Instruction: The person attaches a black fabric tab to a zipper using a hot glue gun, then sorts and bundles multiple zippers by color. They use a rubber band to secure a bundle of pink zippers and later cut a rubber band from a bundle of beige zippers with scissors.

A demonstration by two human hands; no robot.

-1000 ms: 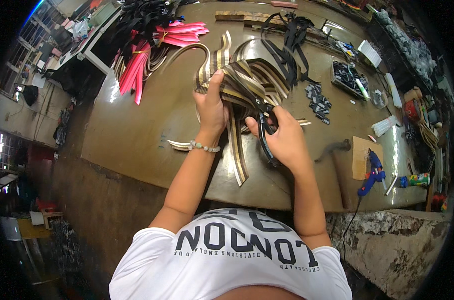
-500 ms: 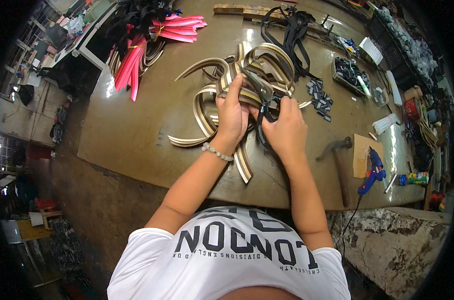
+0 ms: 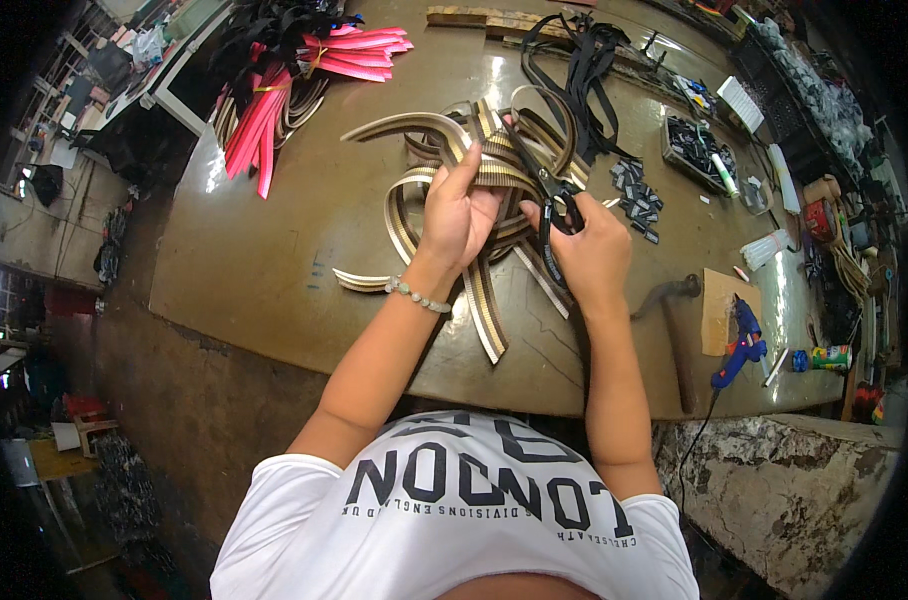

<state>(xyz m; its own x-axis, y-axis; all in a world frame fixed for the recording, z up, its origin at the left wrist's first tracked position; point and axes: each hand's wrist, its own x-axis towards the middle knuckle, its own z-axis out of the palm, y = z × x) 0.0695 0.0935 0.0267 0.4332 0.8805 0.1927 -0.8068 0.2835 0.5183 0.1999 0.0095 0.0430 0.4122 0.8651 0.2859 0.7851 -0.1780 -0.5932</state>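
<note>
My left hand (image 3: 456, 225) is closed around striped webbing straps (image 3: 486, 318), brown, cream and gold, with the thumb pressed on top. The straps lie in a loose heap of loops, and several ends trail toward me. My right hand (image 3: 596, 258) grips scissors (image 3: 553, 236) by their black handles. Their blades point away from me and lean left over the heap, next to the strap loops above my left hand. Whether any strap sits between the blades I cannot tell.
Pink strap bundles (image 3: 259, 130) lie far left, black straps (image 3: 586, 85) at the back. To the right are small dark metal pieces (image 3: 638, 200), a filled tray (image 3: 689, 150), a hammer (image 3: 682, 340), and a blue glue gun (image 3: 742, 345) on cardboard (image 3: 716, 310). The worktable edge (image 3: 304, 362) is near me.
My right hand has shifted right and slightly nearer with the scissors, turning their blades. My left hand has moved slightly left. A second strap end now hangs toward me between my forearms.
</note>
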